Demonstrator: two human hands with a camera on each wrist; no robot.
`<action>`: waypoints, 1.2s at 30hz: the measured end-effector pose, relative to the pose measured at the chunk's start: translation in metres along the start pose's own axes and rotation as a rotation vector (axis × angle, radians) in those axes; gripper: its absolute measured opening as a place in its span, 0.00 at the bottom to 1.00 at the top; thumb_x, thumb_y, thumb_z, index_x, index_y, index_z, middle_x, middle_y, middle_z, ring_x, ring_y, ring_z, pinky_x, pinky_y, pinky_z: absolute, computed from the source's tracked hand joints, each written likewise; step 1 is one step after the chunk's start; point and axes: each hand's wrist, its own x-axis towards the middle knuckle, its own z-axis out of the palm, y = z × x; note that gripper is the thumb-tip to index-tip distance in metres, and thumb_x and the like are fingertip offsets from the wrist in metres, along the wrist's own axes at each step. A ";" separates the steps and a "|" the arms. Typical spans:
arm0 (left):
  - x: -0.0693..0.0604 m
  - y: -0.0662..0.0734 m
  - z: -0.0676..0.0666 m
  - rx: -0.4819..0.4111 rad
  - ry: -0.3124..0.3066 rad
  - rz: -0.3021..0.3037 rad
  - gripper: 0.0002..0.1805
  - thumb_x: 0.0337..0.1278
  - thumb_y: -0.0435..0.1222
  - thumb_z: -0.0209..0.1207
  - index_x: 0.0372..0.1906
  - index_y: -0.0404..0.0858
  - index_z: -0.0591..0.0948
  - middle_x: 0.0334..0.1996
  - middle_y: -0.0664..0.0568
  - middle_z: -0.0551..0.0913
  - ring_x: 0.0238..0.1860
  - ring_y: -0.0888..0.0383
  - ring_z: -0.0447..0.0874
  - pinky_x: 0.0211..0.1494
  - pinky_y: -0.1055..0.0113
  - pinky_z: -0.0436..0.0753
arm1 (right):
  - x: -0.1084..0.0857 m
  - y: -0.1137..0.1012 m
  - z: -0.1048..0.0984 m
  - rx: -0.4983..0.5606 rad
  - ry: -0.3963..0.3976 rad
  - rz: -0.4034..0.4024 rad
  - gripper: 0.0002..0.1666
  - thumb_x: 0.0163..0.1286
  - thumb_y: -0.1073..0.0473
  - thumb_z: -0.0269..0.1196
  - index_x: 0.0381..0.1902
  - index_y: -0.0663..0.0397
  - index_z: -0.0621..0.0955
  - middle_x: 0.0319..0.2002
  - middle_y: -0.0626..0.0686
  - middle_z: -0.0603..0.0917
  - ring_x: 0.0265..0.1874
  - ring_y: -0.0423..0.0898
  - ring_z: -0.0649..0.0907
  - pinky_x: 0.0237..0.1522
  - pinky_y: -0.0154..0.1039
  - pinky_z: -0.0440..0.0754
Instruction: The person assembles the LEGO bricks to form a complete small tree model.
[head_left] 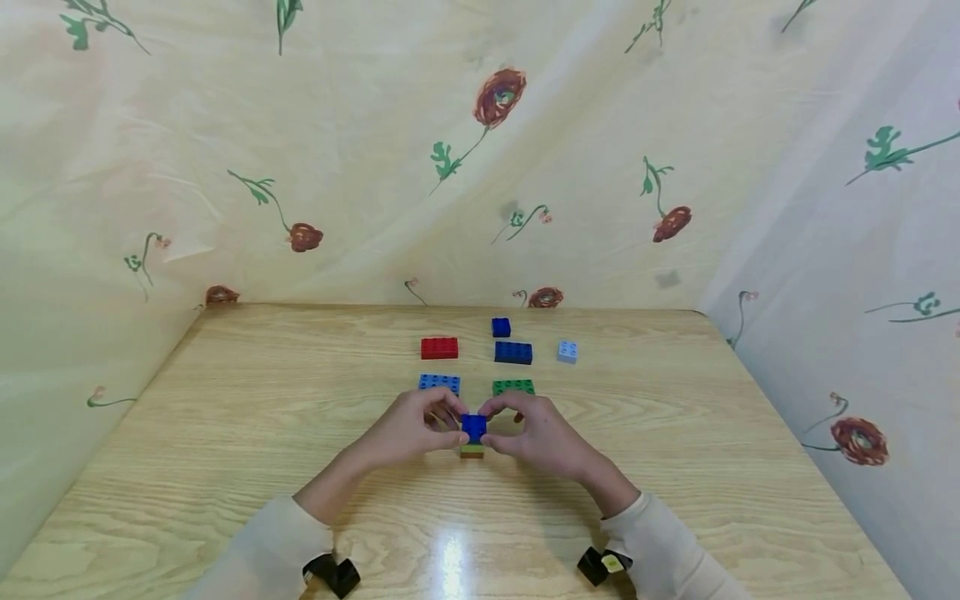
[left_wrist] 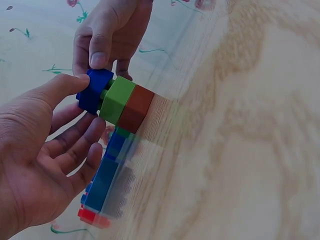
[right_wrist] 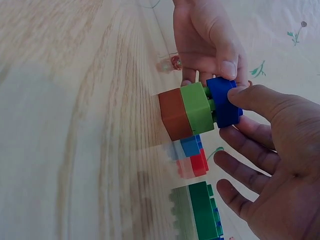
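A dark blue toy brick (head_left: 474, 427) is pinched from both sides, by my left hand (head_left: 408, 427) on one side and my right hand (head_left: 543, 435) on the other. Under it stands a lime green brick (left_wrist: 118, 100) stacked on a brown brick (left_wrist: 137, 110), which rests on the table. In the right wrist view, studs of the lime brick (right_wrist: 196, 107) show in a narrow gap beneath the blue brick (right_wrist: 223, 102), so the two are not fully pressed together. Each thumb lies on the near side of the blue brick, with fingers behind it.
Beyond my hands lie a light blue brick (head_left: 439, 382) and a green brick (head_left: 513, 387). Farther back are a red brick (head_left: 439, 348), a long dark blue brick (head_left: 513, 352), a small blue brick (head_left: 501, 327) and a small pale blue brick (head_left: 567, 352). A flowered cloth (head_left: 360, 150) hangs behind the table.
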 end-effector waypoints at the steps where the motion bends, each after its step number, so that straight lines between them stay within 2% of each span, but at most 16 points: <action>1: 0.000 -0.001 0.000 -0.004 0.000 0.002 0.13 0.61 0.41 0.72 0.48 0.45 0.83 0.42 0.52 0.87 0.43 0.58 0.86 0.47 0.67 0.86 | 0.000 0.000 0.000 -0.001 0.001 0.000 0.18 0.68 0.54 0.72 0.54 0.49 0.84 0.52 0.48 0.87 0.55 0.54 0.83 0.53 0.55 0.82; 14: 0.002 0.002 -0.001 -0.017 -0.011 -0.003 0.12 0.60 0.38 0.72 0.47 0.44 0.83 0.44 0.51 0.87 0.44 0.57 0.87 0.48 0.68 0.86 | 0.000 0.001 -0.001 0.011 0.006 0.005 0.18 0.68 0.54 0.72 0.54 0.47 0.84 0.52 0.47 0.87 0.55 0.53 0.83 0.52 0.50 0.81; 21: 0.000 0.003 -0.001 -0.016 -0.014 -0.012 0.12 0.61 0.39 0.72 0.46 0.44 0.83 0.43 0.51 0.87 0.43 0.59 0.87 0.48 0.68 0.86 | 0.000 0.001 0.000 0.020 -0.006 0.005 0.18 0.68 0.54 0.72 0.53 0.48 0.84 0.52 0.47 0.88 0.55 0.53 0.83 0.53 0.51 0.81; 26: -0.001 0.004 -0.001 -0.008 -0.016 0.001 0.12 0.62 0.40 0.71 0.47 0.43 0.83 0.43 0.49 0.88 0.43 0.59 0.87 0.47 0.69 0.86 | 0.000 0.002 0.000 0.002 -0.009 0.011 0.17 0.68 0.54 0.72 0.53 0.47 0.84 0.52 0.46 0.87 0.56 0.51 0.83 0.54 0.50 0.81; 36: 0.000 0.001 -0.001 -0.017 -0.014 -0.014 0.12 0.61 0.40 0.71 0.47 0.45 0.84 0.42 0.52 0.88 0.42 0.57 0.87 0.47 0.68 0.86 | 0.001 0.003 0.000 0.014 -0.008 0.015 0.17 0.67 0.53 0.73 0.53 0.45 0.84 0.52 0.45 0.87 0.55 0.47 0.82 0.53 0.49 0.80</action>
